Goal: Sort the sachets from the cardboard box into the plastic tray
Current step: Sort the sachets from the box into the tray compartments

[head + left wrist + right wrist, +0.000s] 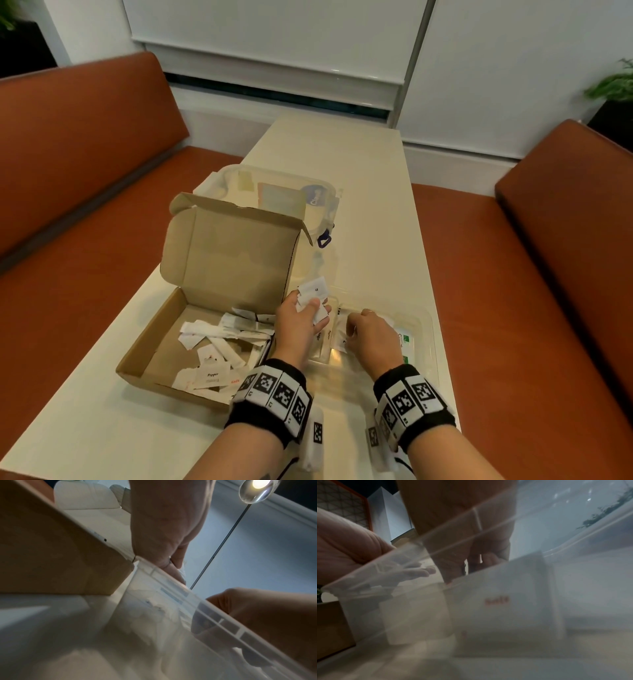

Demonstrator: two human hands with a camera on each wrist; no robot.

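Observation:
An open cardboard box left of centre holds several white sachets. Right of it and touching it is the clear plastic tray, with a few sachets inside. My left hand hovers over the tray's left end and grips a bunch of white sachets. My right hand is inside the tray with its fingers curled. In the right wrist view its fingertips pinch the top edge of a white salt sachet standing in the tray. The left wrist view shows the box wall against the tray rim.
Behind the box's raised lid lies a clear plastic lid with a blue latch. The cream table is narrow, with orange benches on both sides.

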